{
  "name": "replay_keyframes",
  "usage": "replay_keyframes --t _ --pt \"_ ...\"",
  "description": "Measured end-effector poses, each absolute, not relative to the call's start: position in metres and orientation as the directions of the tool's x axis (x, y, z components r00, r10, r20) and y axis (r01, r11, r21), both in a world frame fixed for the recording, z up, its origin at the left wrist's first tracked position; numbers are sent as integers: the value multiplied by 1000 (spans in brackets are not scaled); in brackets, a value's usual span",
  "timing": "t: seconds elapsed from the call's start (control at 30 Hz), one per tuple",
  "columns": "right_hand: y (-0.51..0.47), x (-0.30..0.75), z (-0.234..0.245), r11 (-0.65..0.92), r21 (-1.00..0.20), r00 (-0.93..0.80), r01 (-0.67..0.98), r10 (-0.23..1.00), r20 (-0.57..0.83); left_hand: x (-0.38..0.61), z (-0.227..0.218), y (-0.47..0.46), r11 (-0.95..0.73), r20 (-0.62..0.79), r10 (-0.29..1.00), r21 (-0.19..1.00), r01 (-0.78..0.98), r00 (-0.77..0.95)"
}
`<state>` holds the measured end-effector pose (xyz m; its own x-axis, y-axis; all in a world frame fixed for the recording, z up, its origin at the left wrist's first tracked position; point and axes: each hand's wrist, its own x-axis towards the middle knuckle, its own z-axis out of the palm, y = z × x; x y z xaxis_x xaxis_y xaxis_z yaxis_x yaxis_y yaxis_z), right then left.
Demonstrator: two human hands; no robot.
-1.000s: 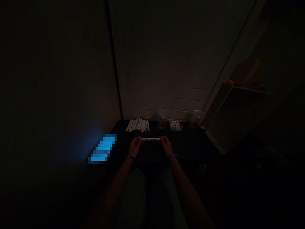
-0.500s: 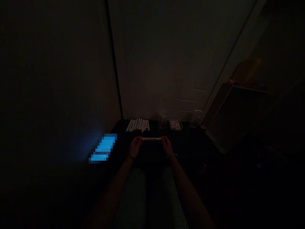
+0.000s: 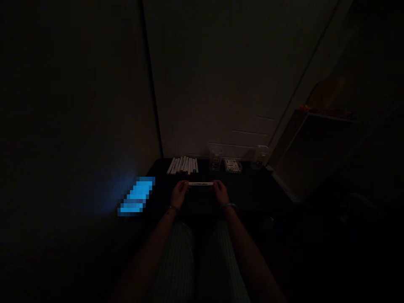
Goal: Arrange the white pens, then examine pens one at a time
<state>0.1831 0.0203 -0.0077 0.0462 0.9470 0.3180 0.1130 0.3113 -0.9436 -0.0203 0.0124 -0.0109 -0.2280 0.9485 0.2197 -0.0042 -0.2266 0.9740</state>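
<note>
The scene is very dark. A white marker pen (image 3: 200, 184) lies level between my two hands, just above a dark surface. My left hand (image 3: 179, 193) pinches its left end with closed fingers. My right hand (image 3: 220, 192) is closed on its right end. Both wrists wear a thin band. Behind the pen, a row of several white markers (image 3: 183, 165) lies side by side at the back of the surface.
A glowing blue screen (image 3: 137, 196) lies to the left of my left hand. Small clear containers (image 3: 232, 164) stand at the back, against a pale door. A low white shelf unit (image 3: 311, 155) stands to the right. My legs in striped trousers stretch forward below.
</note>
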Motion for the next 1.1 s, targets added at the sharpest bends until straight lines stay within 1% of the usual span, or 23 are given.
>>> replay_keyframes --t 0.33,0.67,1.1 --pt "21 183 -7 279 -941 96 191 949 301 -19 -7 10 -222 229 945 974 56 -235" --pt "21 184 -8 318 -922 74 220 937 341 -18 -5 9 -208 212 944 977 44 -252" --pt "21 184 -9 301 -932 74 202 944 321 -20 -7 9 -229 237 943 972 62 -233"
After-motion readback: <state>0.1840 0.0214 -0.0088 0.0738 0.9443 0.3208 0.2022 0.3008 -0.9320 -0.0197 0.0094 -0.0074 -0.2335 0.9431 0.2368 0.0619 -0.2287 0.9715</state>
